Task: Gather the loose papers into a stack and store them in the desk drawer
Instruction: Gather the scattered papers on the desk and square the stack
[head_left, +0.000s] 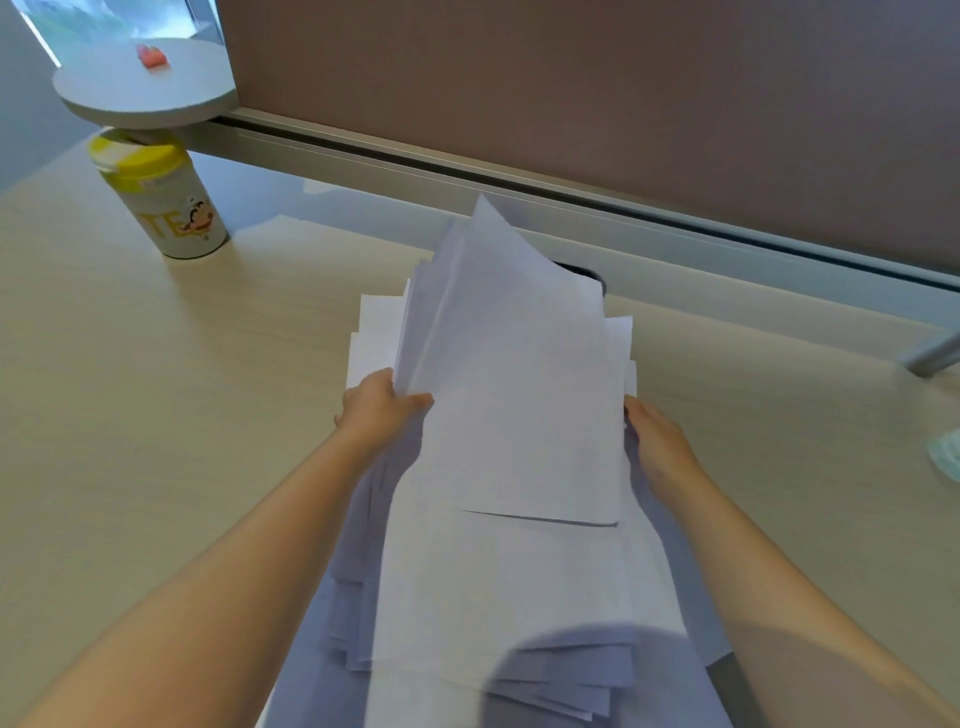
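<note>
Both hands are working the papers (509, 415) at the desk's (156, 415) near edge: left hand (376, 410) pinching lifted sheets, right hand (657, 441) apparently cupping the side, fingers partly hidden; squaring edges together before lifting would be advisable.

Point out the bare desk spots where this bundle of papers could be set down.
Bare desk lies left of the papers, below the canister. Another bare patch lies right of the right hand, short of the teal object. The centre is crowded with sheets.
</note>
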